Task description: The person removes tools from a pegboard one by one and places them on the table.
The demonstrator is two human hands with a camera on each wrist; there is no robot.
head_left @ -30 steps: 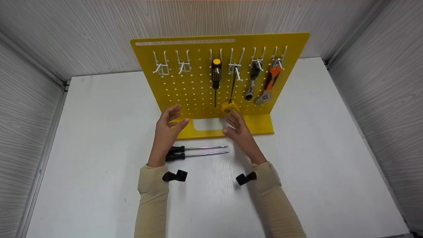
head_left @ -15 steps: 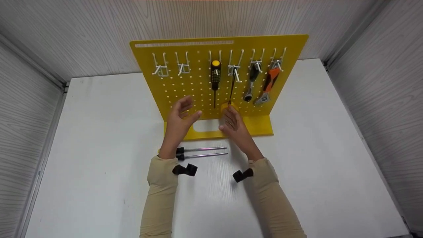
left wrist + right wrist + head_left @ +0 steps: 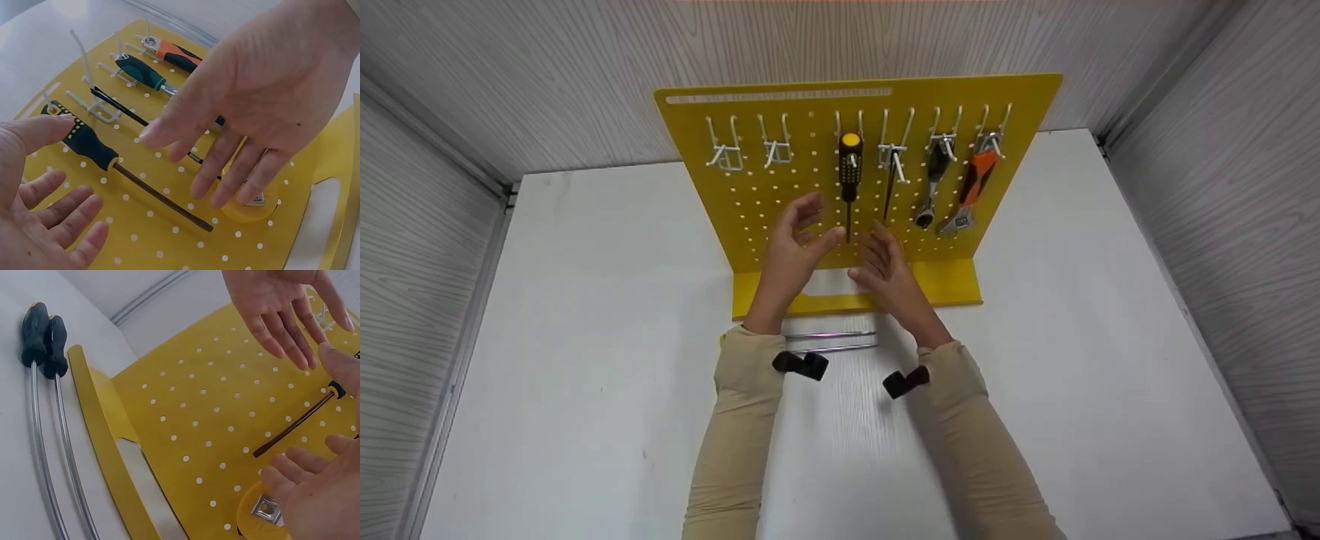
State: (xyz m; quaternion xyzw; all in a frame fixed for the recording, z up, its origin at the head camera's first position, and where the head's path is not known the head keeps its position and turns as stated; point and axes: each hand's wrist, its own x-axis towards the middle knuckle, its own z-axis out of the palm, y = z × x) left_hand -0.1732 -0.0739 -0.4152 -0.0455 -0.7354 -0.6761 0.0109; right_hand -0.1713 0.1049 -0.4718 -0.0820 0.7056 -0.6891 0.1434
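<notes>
My left hand (image 3: 793, 251) is held in the air before the yellow pegboard, fingers loosely bent and holding nothing. Close to its fingertips hangs a screwdriver (image 3: 850, 165) with a black and yellow handle; its flat tip (image 3: 203, 224) points down. My right hand (image 3: 891, 274), also holding nothing, hovers in front of a yellow tape measure (image 3: 260, 511) that hangs by a black cord (image 3: 121, 107). In the head view the right hand hides most of the tape measure. Whether its fingers touch the case, I cannot tell.
On the pegboard (image 3: 780, 202), a ratchet wrench (image 3: 936, 180) and an orange adjustable wrench (image 3: 976, 180) hang at the right, and two bare hooks (image 3: 726, 154) at the left. Two long screwdrivers (image 3: 45, 343) lie on the white table (image 3: 585, 337) before the base.
My left hand has moved right and up, toward the hanging screwdriver. My right hand has shifted slightly up and left, now covering the tape measure in the head view.
</notes>
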